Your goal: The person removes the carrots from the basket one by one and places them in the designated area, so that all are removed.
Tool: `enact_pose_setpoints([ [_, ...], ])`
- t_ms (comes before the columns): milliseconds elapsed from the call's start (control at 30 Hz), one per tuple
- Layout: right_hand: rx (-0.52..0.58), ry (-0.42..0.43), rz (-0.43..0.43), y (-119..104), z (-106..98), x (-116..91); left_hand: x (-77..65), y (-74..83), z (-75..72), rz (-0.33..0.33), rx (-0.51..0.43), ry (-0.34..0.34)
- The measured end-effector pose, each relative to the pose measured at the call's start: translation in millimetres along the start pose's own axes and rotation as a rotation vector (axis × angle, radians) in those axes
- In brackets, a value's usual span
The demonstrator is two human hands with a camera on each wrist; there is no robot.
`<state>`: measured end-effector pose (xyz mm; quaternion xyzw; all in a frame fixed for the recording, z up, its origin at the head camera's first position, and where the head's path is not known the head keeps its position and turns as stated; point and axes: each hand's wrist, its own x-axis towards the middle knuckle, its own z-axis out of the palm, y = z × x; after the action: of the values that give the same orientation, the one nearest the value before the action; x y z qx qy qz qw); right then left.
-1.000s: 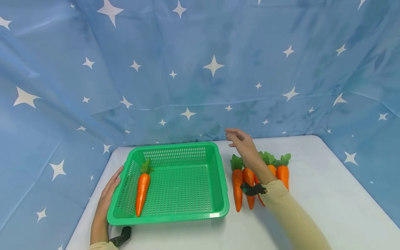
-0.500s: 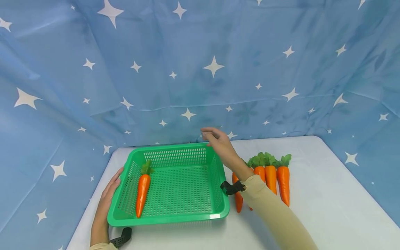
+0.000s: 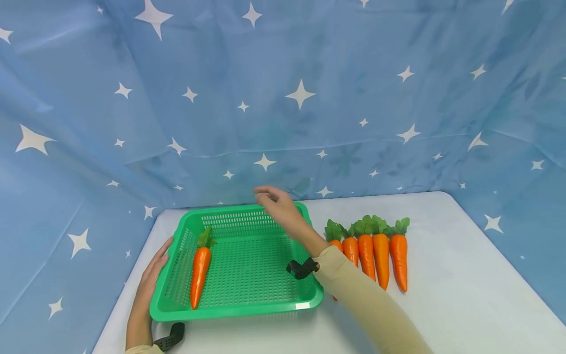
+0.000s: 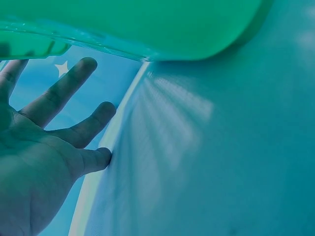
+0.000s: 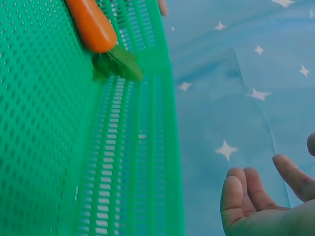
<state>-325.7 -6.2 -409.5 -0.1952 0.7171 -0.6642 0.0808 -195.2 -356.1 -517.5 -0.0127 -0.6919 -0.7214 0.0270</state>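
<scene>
A green plastic basket (image 3: 234, 313) with perforated walls stands on the left of the table, with one orange carrot (image 3: 201, 275) lying lengthwise at its left side. My left hand (image 3: 149, 278) rests along the basket's left wall. In the left wrist view its fingers (image 4: 61, 91) are straight and spread just under the rim. Over the basket's far right part is my right hand (image 3: 283, 212), its fingers loosely bent. The right wrist view shows that hand (image 5: 263, 209) holding nothing, beside the basket's rim (image 5: 172, 147).
Several more carrots (image 3: 381, 255) with green leafy tops lie in a row right of the basket, partly behind my right sleeve (image 3: 353, 295). A blue cloth (image 3: 283, 98) with white stars hangs behind the white table (image 3: 451, 275).
My right hand has moved left from above the carrot row to over the basket, uncovering more of the row. The left hand, the basket and its carrot stay put.
</scene>
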Motion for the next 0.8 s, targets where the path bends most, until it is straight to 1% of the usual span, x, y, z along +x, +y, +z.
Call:
enact_pose_setpoints([
  [200, -0.043, -0.054, 0.024, 3.3, 23.1, 3.4, -0.2, 0.2, 1.3, 0.0, -0.009, 0.022],
  [300, -0.053, -0.075, 0.049, 7.7, 35.3, 6.0, -1.0, 0.3, 1.8, -0.005, -0.014, 0.036],
  [533, -0.092, -0.106, 0.133, 18.0, 63.8, 9.6, -0.6, -1.0, 3.4, 0.022, -0.004, 0.032],
  [800, -0.126, -0.188, 0.185, 28.8, 87.3, 8.8, -0.4, -1.9, 1.2, 0.008, -0.011, 0.039],
])
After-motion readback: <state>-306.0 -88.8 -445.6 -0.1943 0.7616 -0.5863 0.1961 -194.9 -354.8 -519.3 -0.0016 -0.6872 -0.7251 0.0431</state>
